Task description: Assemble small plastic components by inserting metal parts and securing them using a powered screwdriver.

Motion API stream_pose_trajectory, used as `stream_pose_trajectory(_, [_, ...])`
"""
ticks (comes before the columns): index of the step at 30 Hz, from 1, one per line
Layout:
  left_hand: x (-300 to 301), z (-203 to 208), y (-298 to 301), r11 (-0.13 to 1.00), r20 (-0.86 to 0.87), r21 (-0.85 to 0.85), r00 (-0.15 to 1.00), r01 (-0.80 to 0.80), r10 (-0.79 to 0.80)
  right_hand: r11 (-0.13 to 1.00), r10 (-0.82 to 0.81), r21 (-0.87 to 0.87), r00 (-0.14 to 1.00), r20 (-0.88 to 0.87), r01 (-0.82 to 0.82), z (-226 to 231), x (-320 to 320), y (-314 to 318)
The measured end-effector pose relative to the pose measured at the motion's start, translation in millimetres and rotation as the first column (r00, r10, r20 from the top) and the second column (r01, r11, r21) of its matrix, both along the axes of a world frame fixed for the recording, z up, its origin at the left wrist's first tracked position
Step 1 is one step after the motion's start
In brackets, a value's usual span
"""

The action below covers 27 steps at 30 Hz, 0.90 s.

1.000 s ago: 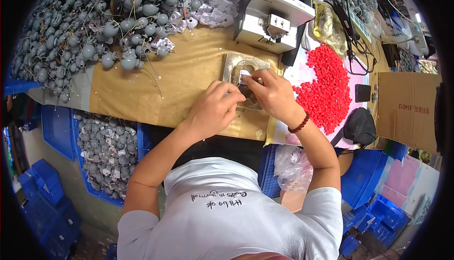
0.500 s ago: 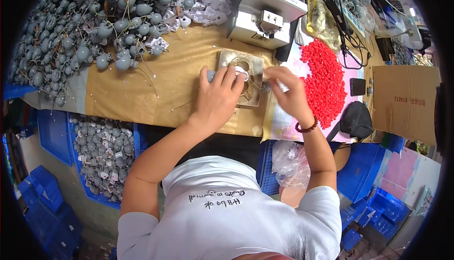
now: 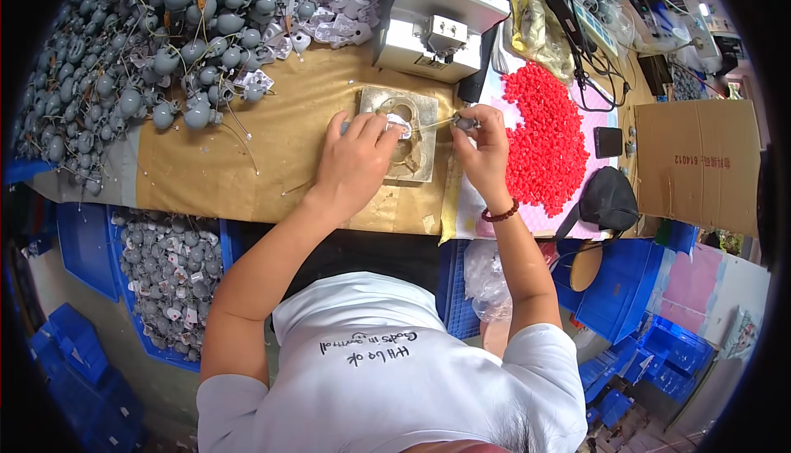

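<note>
My left hand [image 3: 353, 159] is closed over a white plastic part [image 3: 400, 126] with a rounded end. That part lies on a square metal fixture plate [image 3: 423, 159] with round recesses. A bit of grey shows beside its index finger. To the right of the plate, my right hand [image 3: 484, 147] pinches a small dark grey piece [image 3: 466, 123] between thumb and fingers. A thin pale wire [image 3: 433, 125] runs from the white part toward the grey piece. The fingers hide much of the white part.
Many grey round wired parts [image 3: 177, 62] heap at the far left, beside white plastic pieces [image 3: 350, 0]. A white machine [image 3: 441, 12] stands behind the plate. Red small pieces [image 3: 548, 140], a black pouch [image 3: 608, 202] and a cardboard box [image 3: 696, 165] are rightward. A blue bin [image 3: 152, 333] sits below.
The whole view has shifted slightly. My right hand has turned, and the dark grey piece now shows in its fingertips with the wire drawn straighter. My left hand stays on the white part.
</note>
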<state>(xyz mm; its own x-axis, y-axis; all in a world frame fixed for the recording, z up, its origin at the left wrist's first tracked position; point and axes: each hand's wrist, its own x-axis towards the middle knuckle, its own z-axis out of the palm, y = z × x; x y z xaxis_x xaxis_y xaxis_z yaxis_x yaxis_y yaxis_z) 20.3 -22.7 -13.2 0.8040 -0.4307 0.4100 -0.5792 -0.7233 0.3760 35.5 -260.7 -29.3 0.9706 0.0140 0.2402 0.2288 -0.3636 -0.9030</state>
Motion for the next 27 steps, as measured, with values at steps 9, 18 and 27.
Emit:
stream_pose_trajectory(9, [-1,-2,2,1.0,0.025,0.001,1.0,-0.008,0.008,0.551,0.579,0.829,0.76,-0.294,-0.099,32,29,20])
stream_pose_trajectory(18, [6,1,10,0.994,-0.055,-0.092,0.996,0.061,-0.066,0.911,0.405,0.1,0.821,-0.402,-0.401,42,42,36])
stream_pose_trajectory(27, [11,10,9,0.991,-0.078,-0.114,0.994,0.067,-0.076,0.915,0.309,-0.148,0.887,-0.343,-0.376,49,39,45])
